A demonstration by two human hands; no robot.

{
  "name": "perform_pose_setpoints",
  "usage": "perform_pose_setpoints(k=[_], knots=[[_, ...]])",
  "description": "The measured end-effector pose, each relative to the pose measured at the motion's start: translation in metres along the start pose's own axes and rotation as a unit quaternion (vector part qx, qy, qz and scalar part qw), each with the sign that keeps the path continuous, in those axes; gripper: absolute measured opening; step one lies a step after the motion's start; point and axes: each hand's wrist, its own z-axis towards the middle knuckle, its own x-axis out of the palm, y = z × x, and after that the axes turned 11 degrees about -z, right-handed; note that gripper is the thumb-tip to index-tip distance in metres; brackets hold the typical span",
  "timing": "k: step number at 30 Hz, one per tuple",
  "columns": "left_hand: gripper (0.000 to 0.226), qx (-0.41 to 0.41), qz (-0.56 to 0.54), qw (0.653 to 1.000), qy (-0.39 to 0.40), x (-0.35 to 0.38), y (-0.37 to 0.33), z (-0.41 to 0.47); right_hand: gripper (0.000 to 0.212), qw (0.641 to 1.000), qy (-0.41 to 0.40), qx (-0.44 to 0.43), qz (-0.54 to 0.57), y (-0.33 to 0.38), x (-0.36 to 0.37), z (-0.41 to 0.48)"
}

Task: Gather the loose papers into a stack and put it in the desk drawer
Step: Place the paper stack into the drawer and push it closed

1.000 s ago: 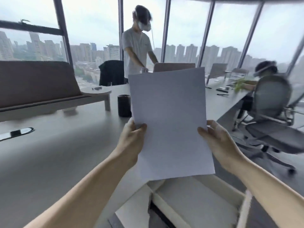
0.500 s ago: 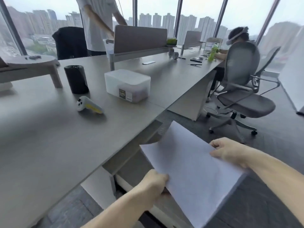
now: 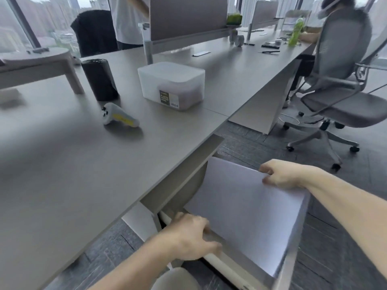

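A white paper stack (image 3: 247, 212) lies tilted inside the open desk drawer (image 3: 291, 262), which is pulled out below the grey desk (image 3: 83, 164). My right hand (image 3: 284, 174) pinches the stack's far right edge. My left hand (image 3: 188, 237) rests at the stack's near left edge, over the drawer's side wall, fingers curled on the paper. The stack's lower corner sits against the drawer's right wall.
On the desk stand a black cylinder (image 3: 99, 79), a white and yellow controller (image 3: 119, 117) and a translucent lidded box (image 3: 171, 84). A grey office chair (image 3: 339, 84) stands to the right on the dark floor. One person stands behind the desk, another sits far right.
Both hands brought the stack down from upright in front of me to below the desk edge and into the open drawer. My view dropped toward the drawer.
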Motion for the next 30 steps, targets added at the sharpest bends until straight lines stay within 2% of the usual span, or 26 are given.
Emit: perform_pose_setpoints(k=[2,3,5,7,10,13,16,20,30], knots=[[0.071,0.001,-0.013,1.000,0.026,0.007,0.004,0.000,0.017,1.000,0.000,-0.011,-0.001,0.011,0.011,0.012],[0.068,0.011,-0.010,1.000,0.023,0.010,0.006,0.001,0.018,1.000,-0.002,-0.018,0.003,0.015,0.019,0.018],[0.061,0.033,0.013,0.999,0.015,0.014,0.010,0.004,0.003,1.000,0.002,-0.024,-0.006,0.025,0.037,0.027],[0.069,0.044,0.028,0.999,0.016,0.016,0.010,0.008,0.021,1.000,0.007,-0.029,-0.002,0.032,0.052,0.035],[0.077,0.046,0.050,0.997,0.024,0.021,0.011,0.011,0.002,0.999,0.017,-0.029,0.027,0.038,0.066,0.037],[0.078,0.049,0.052,0.997,0.023,0.024,0.010,0.012,0.027,0.999,0.039,-0.012,0.035,0.038,0.069,0.037],[0.077,0.048,0.050,0.997,0.023,0.024,0.008,0.011,0.027,0.998,0.057,-0.010,0.032,0.042,0.072,0.035],[0.078,0.044,0.051,0.997,0.026,0.024,0.007,0.011,0.054,0.998,0.046,-0.008,0.036,0.050,0.087,0.032],[0.082,0.037,0.056,0.997,0.038,0.030,0.008,0.016,0.074,1.000,0.007,0.009,-0.007,0.053,0.109,0.027]])
